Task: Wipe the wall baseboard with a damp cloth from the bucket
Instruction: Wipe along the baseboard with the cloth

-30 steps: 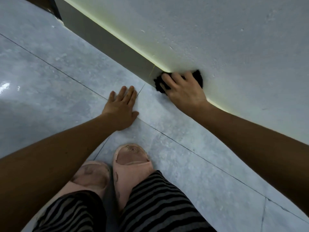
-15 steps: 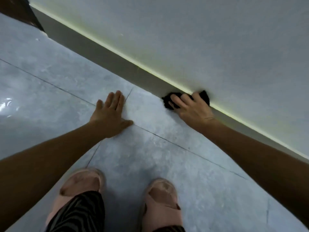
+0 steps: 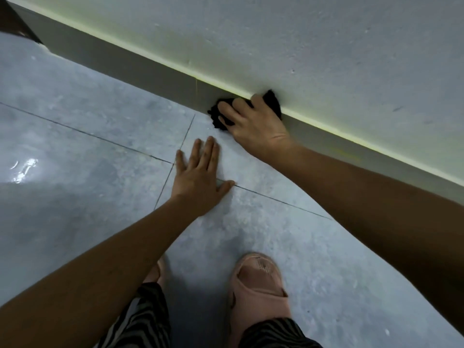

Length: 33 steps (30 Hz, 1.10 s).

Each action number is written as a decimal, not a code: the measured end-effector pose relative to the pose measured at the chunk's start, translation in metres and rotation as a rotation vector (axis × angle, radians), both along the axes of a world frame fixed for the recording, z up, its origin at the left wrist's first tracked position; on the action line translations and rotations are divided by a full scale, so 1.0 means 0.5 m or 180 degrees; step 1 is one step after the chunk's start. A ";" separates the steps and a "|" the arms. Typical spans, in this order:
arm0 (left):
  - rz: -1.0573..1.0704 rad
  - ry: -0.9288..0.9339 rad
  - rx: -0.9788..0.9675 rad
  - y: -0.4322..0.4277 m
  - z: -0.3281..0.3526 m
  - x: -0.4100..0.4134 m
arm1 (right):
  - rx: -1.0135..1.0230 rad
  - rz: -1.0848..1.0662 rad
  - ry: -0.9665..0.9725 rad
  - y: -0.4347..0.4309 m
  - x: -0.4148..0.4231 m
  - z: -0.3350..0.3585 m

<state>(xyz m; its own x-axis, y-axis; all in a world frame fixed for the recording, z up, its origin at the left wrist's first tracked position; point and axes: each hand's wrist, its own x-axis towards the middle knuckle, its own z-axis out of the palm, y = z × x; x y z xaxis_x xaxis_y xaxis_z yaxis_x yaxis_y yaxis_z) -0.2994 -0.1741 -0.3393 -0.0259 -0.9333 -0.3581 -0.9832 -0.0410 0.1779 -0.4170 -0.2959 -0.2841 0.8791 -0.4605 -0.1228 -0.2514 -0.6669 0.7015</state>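
Note:
A grey baseboard (image 3: 140,64) runs diagonally along the foot of the white wall (image 3: 301,41), from upper left to right. My right hand (image 3: 253,121) presses a black cloth (image 3: 272,101) flat against the baseboard, fingers spread over it, so most of the cloth is hidden. My left hand (image 3: 198,177) lies palm down on the grey floor tile (image 3: 88,116), fingers apart, holding nothing, just below and left of the right hand. No bucket is in view.
My two feet in pink slippers (image 3: 258,287) stand on the tiled floor at the bottom, under striped trousers (image 3: 140,322). A dark edge (image 3: 12,23) shows at the top left corner. A wet shine (image 3: 23,169) sits on the tile at left.
The right hand with the cloth has slid a short way along the baseboard. The left hand stays planted on the tile joint. My feet have shifted apart and the view has swung.

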 end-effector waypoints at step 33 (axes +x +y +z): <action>-0.0508 -0.0056 -0.0307 -0.004 -0.002 -0.059 | -0.0551 -0.0206 0.0187 0.035 -0.280 0.066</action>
